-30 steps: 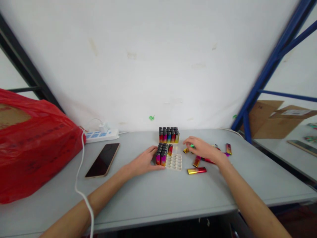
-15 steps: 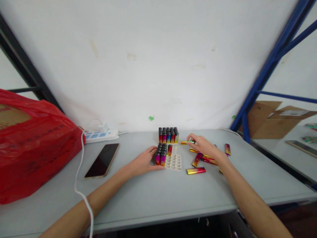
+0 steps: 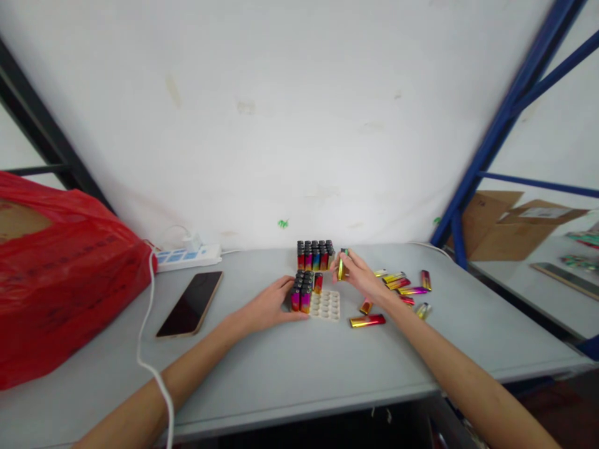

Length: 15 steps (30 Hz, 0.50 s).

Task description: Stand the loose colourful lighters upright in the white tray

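My left hand (image 3: 269,305) curves around the left side of a white tray (image 3: 326,305) with rows of round holes, fingers behind and thumb at its front corner. Black-topped lighters (image 3: 301,293) stand upright in the tray's left part. One red lighter (image 3: 318,282) stands beside them in the back row. In my right hand (image 3: 358,274) a yellow-gold lighter (image 3: 342,265) is pinched upright above the tray's back right corner. Behind, another block of upright lighters (image 3: 316,254) stands close to the wall. Loose shiny lighters (image 3: 367,320) lie scattered to the right, partly hidden by my right forearm.
A phone (image 3: 190,304) lies to the left, near a white power strip (image 3: 189,257). At far left sits a red plastic bag (image 3: 70,293). A white cable (image 3: 150,365) crosses over my left forearm. Blue rack posts (image 3: 496,143) and a cardboard box (image 3: 503,234) are at right.
My right hand has moved left from the loose lighters toward the tray, and the lighter in it has turned from lying flat to upright. My left hand stays at the tray.
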Tool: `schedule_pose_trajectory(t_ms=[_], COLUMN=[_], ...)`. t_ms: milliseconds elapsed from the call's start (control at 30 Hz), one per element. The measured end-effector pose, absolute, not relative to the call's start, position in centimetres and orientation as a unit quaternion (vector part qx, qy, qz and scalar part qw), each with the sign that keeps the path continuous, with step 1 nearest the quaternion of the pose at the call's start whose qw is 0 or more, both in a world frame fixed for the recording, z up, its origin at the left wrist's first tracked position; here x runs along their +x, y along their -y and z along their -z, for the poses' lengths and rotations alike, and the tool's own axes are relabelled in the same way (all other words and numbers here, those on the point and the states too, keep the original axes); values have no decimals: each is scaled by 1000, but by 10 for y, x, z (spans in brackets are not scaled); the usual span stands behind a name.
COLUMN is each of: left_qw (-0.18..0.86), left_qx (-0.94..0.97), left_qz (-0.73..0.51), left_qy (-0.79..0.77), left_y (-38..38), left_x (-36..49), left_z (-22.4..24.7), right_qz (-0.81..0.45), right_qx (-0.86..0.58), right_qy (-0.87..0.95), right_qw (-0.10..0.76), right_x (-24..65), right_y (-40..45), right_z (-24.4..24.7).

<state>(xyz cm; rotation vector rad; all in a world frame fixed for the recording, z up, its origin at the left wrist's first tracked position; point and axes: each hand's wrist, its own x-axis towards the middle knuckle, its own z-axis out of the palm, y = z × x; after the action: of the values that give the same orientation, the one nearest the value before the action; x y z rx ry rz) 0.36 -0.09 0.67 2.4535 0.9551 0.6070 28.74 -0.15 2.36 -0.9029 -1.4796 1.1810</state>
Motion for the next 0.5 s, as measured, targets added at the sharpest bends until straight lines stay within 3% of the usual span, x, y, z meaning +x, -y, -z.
schedule_pose_trajectory(t_ms=[200,400,500], left_qw=[216,220,223], left_qx=[888,888,886], left_qz=[-227,-219,-219], left_qy=[-338,-340,-341], left_y=[1,1,1], left_x=[3,4,4], left_z=[-5,-7,-7], right_qz=[-483,-263,-214], right_qx=[-404,-497,-527], right_qy=[616,661,665], right_qw=[473,496,483], right_x=[271,268,267], right_y=[9,9,8], right_z=[-22,-10,-10])
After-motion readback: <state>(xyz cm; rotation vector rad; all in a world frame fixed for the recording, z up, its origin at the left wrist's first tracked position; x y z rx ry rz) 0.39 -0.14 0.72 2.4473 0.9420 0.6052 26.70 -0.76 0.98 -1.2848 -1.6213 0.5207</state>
